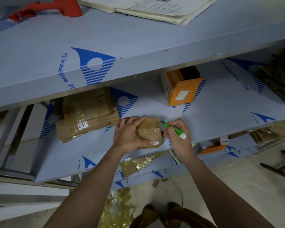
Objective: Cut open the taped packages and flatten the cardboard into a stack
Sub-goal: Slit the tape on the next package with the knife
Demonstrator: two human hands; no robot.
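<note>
A small brown cardboard package (150,130) wrapped in clear tape rests on the middle shelf (155,99) near its front edge. My left hand (130,135) grips it from the left, fingers over the top and thumb at its near side. My right hand (178,134) holds a green and white utility knife (175,129), whose tip meets the package's right edge. A stack of flattened cardboard (87,112) with tape and a white label lies on the same shelf to the left.
An open orange box (181,89) stands at the back of the shelf. Dark bundles (280,79) fill the right end. On the top shelf lie an orange tool (56,7) and an open notebook (151,9). Tape scraps and cardboard bits (120,206) litter the floor and lower shelf.
</note>
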